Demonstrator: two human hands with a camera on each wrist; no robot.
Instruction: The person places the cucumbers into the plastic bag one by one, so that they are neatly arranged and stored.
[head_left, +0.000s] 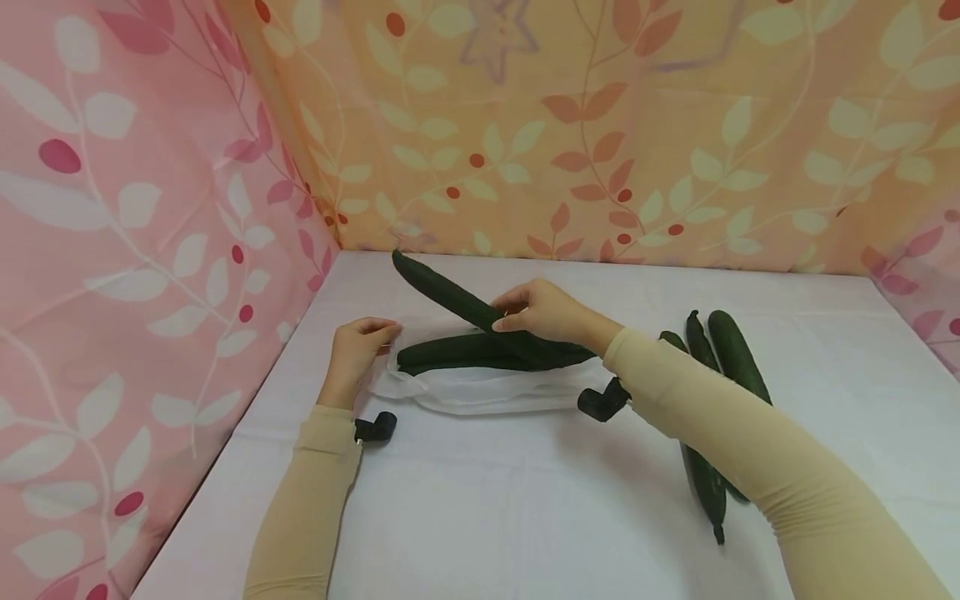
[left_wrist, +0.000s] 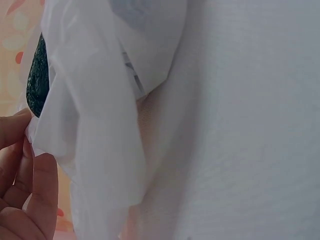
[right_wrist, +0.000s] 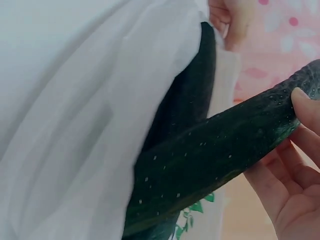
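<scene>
A white plastic bag (head_left: 480, 396) lies on the table with its mouth spread. My left hand (head_left: 358, 354) pinches the bag's rim at the left end, and the left wrist view shows thumb and fingers (left_wrist: 45, 185) on the thin film. A dark green cucumber (head_left: 442, 354) rests inside the bag. Across it slants a second cucumber (head_left: 442, 287), its far end raised up to the left and its lower end within the bag. My right hand (head_left: 551, 315) grips this second cucumber around its middle, with the thumb on one side (right_wrist: 302, 102).
Three more cucumbers (head_left: 738, 354) lie side by side on the right, partly hidden under my right forearm. Beneath everything is a white tablecloth (head_left: 480, 500). Patterned cloth walls (head_left: 450, 125) stand behind and at both sides.
</scene>
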